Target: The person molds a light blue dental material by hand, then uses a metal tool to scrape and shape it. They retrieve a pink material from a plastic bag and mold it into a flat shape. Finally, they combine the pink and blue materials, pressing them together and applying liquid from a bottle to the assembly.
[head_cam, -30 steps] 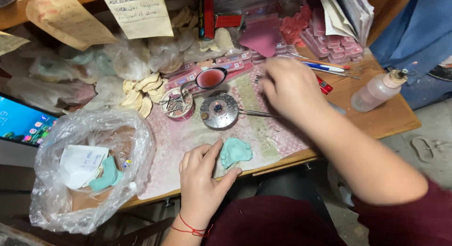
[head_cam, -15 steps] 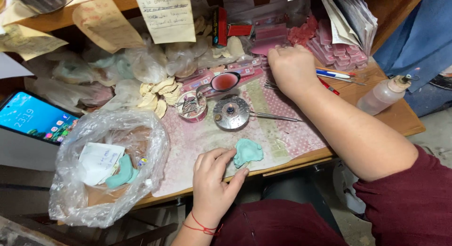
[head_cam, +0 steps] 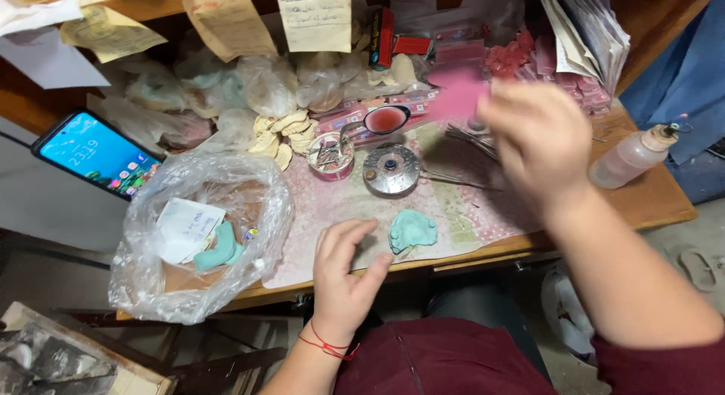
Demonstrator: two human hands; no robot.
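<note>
My left hand (head_cam: 343,270) rests flat on the pink patterned mat (head_cam: 325,206) at the table's near edge, fingers apart, just left of a teal dental cast (head_cam: 412,230) and holding nothing. My right hand (head_cam: 540,138) is raised and blurred over the right side of the mat. It pinches a pink wax sheet (head_cam: 457,97) between its fingers. A round metal burner (head_cam: 391,169) and a small round dish of metal bits (head_cam: 331,153) stand between the two hands.
A clear plastic bag (head_cam: 196,229) with a white paper and a teal piece lies at the left. A lit phone (head_cam: 98,155) leans further left. Plaster casts (head_cam: 279,138), bagged moulds, a pink wax stack (head_cam: 529,59) and a squeeze bottle (head_cam: 634,157) crowd the back and right.
My right hand has lifted from the wax stack at the back, bringing a pink sheet toward me. My left hand has slid slightly left off the teal cast.
</note>
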